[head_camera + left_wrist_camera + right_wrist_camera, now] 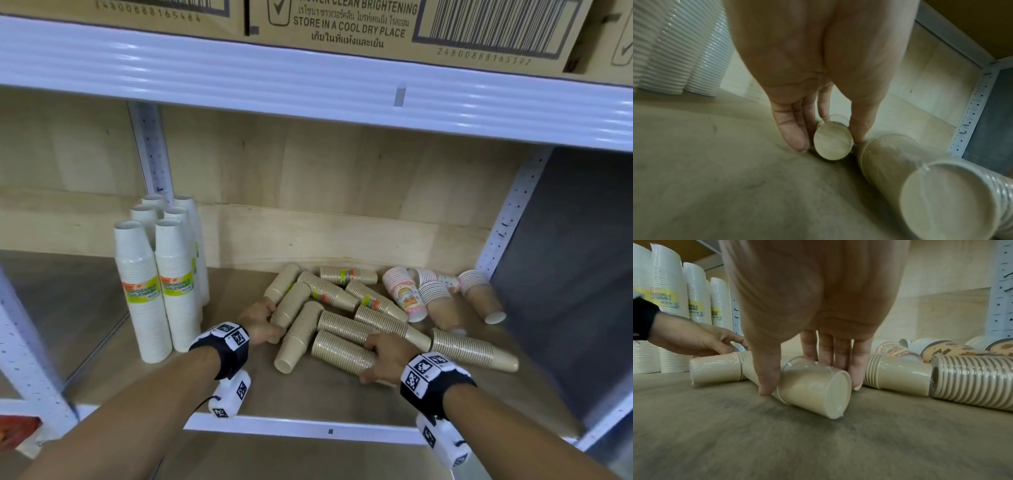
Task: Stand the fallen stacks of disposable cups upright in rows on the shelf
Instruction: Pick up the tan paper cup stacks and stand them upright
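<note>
Several beige cup stacks lie fallen in a heap on the wooden shelf. My left hand grips the narrow end of one fallen stack; in the left wrist view its thumb and fingers pinch that stack's round base. My right hand grips the nearest fallen stack from above. In the right wrist view its thumb and fingers straddle this stack, which lies on the board. Six white stacks stand upright in two rows at the left.
Patterned and brown cup stacks lie fallen at the right by the perforated post. Another long beige stack lies right of my right hand. The upper shelf beam with cardboard boxes hangs overhead. Bare board lies between the white stacks and the heap.
</note>
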